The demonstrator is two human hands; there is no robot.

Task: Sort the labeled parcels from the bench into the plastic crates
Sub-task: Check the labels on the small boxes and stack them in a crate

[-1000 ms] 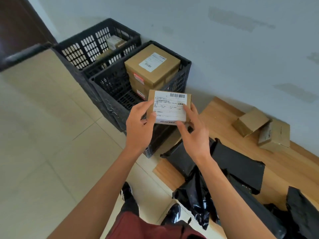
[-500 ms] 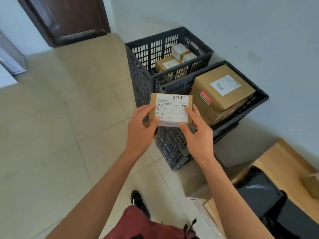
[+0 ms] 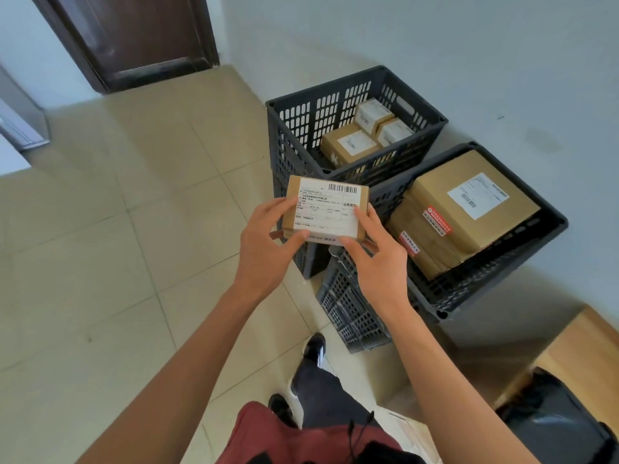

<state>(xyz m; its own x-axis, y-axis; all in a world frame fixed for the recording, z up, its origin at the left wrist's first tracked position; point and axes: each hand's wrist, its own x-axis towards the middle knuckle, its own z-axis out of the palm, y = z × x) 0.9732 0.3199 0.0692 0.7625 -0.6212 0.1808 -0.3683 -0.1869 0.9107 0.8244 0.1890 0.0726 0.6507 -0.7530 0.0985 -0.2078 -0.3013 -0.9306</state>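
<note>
I hold a small brown cardboard parcel (image 3: pixel 326 209) with a white shipping label facing up, in front of the crates. My left hand (image 3: pixel 268 242) grips its left edge and my right hand (image 3: pixel 378 259) grips its right edge and near corner. Two dark plastic crates stand against the wall. The far crate (image 3: pixel 301 128) holds three small labeled boxes (image 3: pixel 351 145). The near crate (image 3: pixel 485 286) holds a large brown box (image 3: pixel 469 202) with a white label and red stickers.
The wooden bench (image 3: pixel 569 349) shows at the lower right with a black plastic mailer (image 3: pixel 552 426) on it. A dark door (image 3: pixel 134 38) stands at the upper left. Tiled floor spreads to the left. My legs and shoes (image 3: pixel 315 349) are below.
My view has swung left, away from the bench and toward the crates. Both crates now lie to the right of the parcel, which stays gripped in both hands.
</note>
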